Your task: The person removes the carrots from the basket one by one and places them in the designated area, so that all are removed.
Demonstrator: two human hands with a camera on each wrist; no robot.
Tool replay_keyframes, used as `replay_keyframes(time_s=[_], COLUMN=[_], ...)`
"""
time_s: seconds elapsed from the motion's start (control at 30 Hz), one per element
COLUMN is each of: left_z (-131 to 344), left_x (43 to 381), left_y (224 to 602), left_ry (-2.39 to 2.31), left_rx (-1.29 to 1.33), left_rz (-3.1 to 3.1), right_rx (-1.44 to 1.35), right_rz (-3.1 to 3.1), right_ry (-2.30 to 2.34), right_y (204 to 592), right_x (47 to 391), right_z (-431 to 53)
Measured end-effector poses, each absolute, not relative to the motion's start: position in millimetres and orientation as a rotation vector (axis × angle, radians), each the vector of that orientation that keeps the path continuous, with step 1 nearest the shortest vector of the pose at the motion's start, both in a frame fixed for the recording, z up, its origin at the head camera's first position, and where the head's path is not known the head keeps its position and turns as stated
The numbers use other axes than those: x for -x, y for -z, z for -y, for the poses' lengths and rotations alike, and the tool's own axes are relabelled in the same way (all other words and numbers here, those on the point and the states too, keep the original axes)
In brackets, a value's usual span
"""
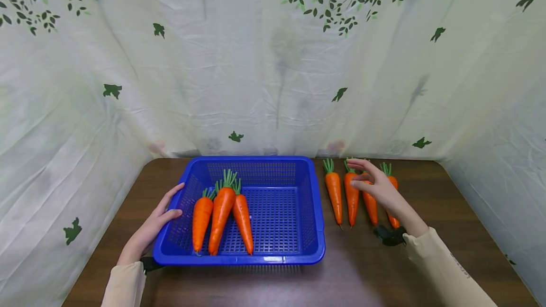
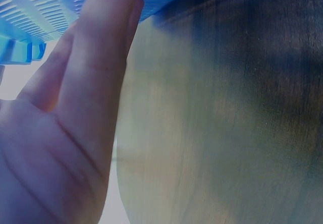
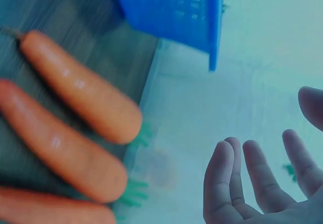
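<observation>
A blue plastic basket [image 1: 279, 259] with perforated walls sits on the table, with orange carrots [image 1: 222, 210] in its left half. Three carrot bodies show there, green tops towards the back; anything beneath them is hidden. My left hand [image 1: 150, 226] touches the basket's left side, its fingers fairly straight against the outer wall. To the right of the basket, several carrots [image 1: 333, 193] lie side by side on the table. Above this row hovers my right hand [image 1: 384, 192], fingers loosely bent and apart, with nothing in it. It partly covers the carrots at the row's right.
The brown wooden table [image 1: 341, 278] extends in front of the basket and to both sides. A pale curtain [image 1: 264, 84] with green leaf prints hangs behind the table and along its sides. Dark straps [image 1: 390, 236] sit at the wrists.
</observation>
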State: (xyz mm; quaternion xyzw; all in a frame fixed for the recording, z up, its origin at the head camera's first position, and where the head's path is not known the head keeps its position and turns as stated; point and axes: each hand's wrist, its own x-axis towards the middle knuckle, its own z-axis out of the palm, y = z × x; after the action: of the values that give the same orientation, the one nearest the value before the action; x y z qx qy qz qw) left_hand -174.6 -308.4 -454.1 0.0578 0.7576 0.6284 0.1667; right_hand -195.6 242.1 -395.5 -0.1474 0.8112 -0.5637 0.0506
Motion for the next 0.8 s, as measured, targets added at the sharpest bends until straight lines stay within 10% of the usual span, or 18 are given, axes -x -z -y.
replay_keyframes(time_s=[0.8], left_z=[308.0], left_x=[174.1], left_y=[453.6], left_ry=[-1.785], left_rx=[-0.156], left_rz=[-2.159], right_rx=[0.624], right_rz=[-2.260], right_ry=[1.749], right_y=[380.8], right_x=[200.2], right_z=[-162.5])
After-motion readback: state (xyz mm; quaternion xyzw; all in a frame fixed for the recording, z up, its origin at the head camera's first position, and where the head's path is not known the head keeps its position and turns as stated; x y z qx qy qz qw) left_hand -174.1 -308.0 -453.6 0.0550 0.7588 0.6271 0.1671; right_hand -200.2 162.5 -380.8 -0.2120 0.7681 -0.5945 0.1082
